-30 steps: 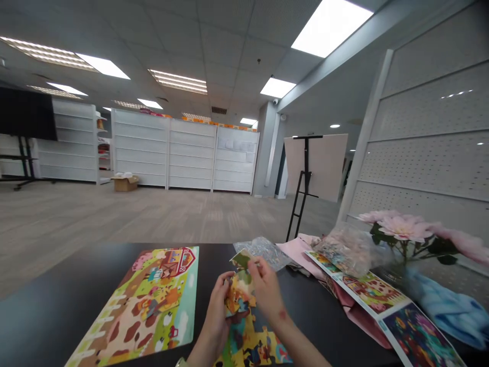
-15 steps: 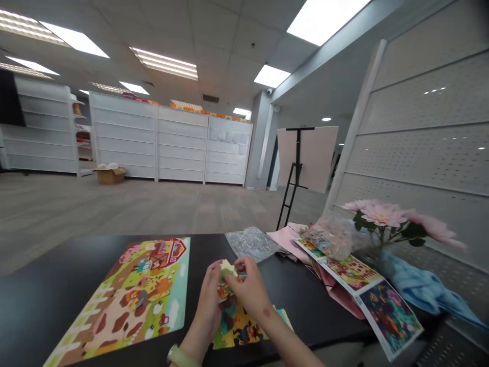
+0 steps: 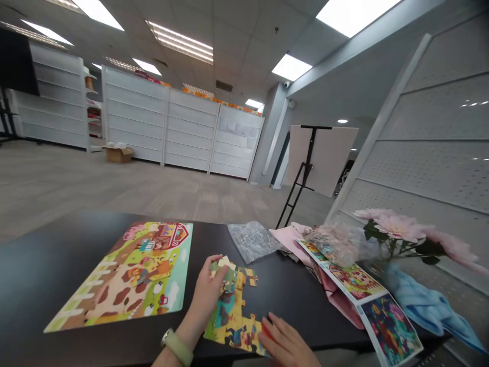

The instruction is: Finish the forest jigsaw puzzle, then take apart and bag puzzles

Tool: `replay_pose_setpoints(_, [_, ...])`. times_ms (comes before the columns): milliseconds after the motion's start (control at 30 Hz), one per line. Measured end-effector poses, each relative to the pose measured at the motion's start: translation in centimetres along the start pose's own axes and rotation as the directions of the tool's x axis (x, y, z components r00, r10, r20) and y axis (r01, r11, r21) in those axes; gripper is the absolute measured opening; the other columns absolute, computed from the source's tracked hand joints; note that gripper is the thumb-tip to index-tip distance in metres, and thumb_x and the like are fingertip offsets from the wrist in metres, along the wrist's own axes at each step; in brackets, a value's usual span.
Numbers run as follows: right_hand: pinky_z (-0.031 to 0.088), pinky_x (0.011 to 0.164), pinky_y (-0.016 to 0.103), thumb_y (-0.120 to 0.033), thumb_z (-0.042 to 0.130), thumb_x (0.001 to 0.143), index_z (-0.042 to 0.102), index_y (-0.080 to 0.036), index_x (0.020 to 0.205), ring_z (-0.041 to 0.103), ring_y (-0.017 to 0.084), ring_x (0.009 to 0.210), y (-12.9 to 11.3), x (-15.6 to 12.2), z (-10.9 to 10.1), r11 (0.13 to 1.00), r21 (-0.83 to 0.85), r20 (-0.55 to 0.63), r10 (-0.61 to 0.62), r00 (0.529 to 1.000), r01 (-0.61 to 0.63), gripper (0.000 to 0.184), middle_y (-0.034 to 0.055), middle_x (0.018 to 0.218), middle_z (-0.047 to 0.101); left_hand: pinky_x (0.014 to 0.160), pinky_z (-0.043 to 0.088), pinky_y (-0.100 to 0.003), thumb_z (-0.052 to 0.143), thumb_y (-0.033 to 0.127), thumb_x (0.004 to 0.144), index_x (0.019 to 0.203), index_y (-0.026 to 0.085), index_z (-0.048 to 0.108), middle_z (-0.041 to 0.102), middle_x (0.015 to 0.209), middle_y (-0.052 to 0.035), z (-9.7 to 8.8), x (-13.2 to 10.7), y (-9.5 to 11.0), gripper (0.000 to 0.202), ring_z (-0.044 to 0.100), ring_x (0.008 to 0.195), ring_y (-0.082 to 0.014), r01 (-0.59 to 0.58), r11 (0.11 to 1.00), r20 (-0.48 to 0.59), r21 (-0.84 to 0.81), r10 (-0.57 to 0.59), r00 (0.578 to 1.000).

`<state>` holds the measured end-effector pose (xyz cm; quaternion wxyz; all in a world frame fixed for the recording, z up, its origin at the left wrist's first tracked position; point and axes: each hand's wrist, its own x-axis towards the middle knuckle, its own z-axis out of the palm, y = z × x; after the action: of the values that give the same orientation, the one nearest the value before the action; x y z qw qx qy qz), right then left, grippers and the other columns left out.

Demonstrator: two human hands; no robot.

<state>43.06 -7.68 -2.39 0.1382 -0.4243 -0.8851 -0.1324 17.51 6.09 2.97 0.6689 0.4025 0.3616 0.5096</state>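
Brown, green and pale blue fill the farm picture (image 3: 133, 278), which lies flat on the bench (image 3: 296, 285) to the left of the left hand (image 3: 208, 289) and well apart from it, its long axis running away from the person. A pale green band (image 3: 179, 347) circles that hand's wrist. The left hand is curled closed around a small stack of loose puzzle pieces (image 3: 226, 269), thumb across the top. Beyond it, near the far edge, lies a clear plastic bag (image 3: 253, 240).

Just right of the left hand, the partly joined puzzle (image 3: 237, 308) lies flat in an L: its longer arm runs away from the person beside that hand, and the shorter runs along the near side towards the right hand (image 3: 287, 340). Inside the angle is dark bench top. A small joined bit (image 3: 250, 276) sits at the L's far right side.

The right hand is the nearer one to the L's right end; its fingers are loosely spread over a red patch there, though blur leaves it unclear whether they pinch a piece or merely press.

Right of the right hand lie pink wrapping (image 3: 340, 305), a crumpled see-through bag (image 3: 336, 244), a folded picture sheet (image 3: 391, 323), pink flowers (image 3: 399, 225) and a blue cloth (image 3: 428, 300). No brand or lettering can be read.
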Motion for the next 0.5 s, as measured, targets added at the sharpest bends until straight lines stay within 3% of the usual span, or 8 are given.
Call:
replay_pose_setpoints(67, [0.051, 0.105, 0.026, -0.016, 0.051, 0.097, 0.046, -0.033, 0.150, 0.062, 0.021, 0.126, 0.5, -0.4, 0.0, 0.998, 0.066, -0.082, -0.011, 0.997, 0.017, 0.056, 0.0030, 0.138, 0.064, 0.053, 0.055, -0.026, 0.076, 0.050, 0.074, 0.115, 0.024, 0.056, 0.065, 0.074, 0.0022, 0.0, -0.1, -0.2, 0.053, 0.065, 0.060, -0.0167, -0.038, 0.998, 0.007, 0.040, 0.037, 0.999])
replay_pose_setpoints(133, [0.052, 0.103, 0.024, -0.013, 0.047, 0.097, 0.047, -0.033, 0.150, 0.065, 0.020, 0.123, 0.7, 0.0, -1.3, 0.989, 0.146, -0.128, 0.031, 0.991, -0.012, 0.056, 0.0026, 0.135, 0.066, 0.052, 0.054, -0.025, 0.078, 0.048, 0.072, 0.112, 0.024, 0.058, 0.065, 0.075, 0.0018, 0.1, -0.1, -0.2, 0.051, 0.065, 0.060, -0.0171, -0.052, 0.997, 0.007, 0.058, 0.052, 0.999])
replay_pose_setpoints(300, [0.061, 0.091, 0.024, -0.017, 0.057, 0.094, 0.061, -0.033, 0.136, 0.075, 0.021, 0.104, 0.3, 2.7, -5.7, 0.945, 0.255, -0.196, 0.258, 0.946, -0.205, 0.045, 0.0016, 0.122, 0.074, 0.051, 0.053, -0.025, 0.074, 0.046, 0.077, 0.111, 0.025, 0.058, 0.066, 0.078, 0.0008, 0.5, -0.2, -0.1, 0.043, 0.064, 0.060, -0.0174, -0.055, 0.997, -0.009, 0.050, 0.056, 0.998])
replay_pose_setpoints(367, [0.063, 0.087, 0.025, -0.018, 0.057, 0.095, 0.066, -0.033, 0.128, 0.076, 0.022, 0.099, 0.1, 3.6, -6.1, 0.931, 0.267, -0.244, 0.315, 0.917, -0.248, 0.037, 0.0016, 0.116, 0.077, 0.053, 0.052, -0.024, 0.073, 0.043, 0.078, 0.111, 0.025, 0.059, 0.065, 0.076, 0.0012, 0.5, -0.2, -0.1, 0.041, 0.063, 0.058, -0.0163, -0.066, 0.997, -0.024, 0.039, 0.067, 0.997])
replay_pose_setpoints(500, [0.064, 0.084, 0.026, -0.020, 0.057, 0.095, 0.069, -0.031, 0.121, 0.077, 0.022, 0.097, 0.5, 3.7, -5.3, 0.937, 0.266, -0.263, 0.296, 0.918, -0.226, 0.031, 0.0021, 0.111, 0.078, 0.057, 0.050, -0.022, 0.077, 0.035, 0.076, 0.108, 0.023, 0.064, 0.064, 0.070, 0.0024, 0.4, -0.2, -0.1, 0.037, 0.060, 0.058, -0.0150, -0.098, 0.995, -0.065, 0.012, 0.099, 0.993])
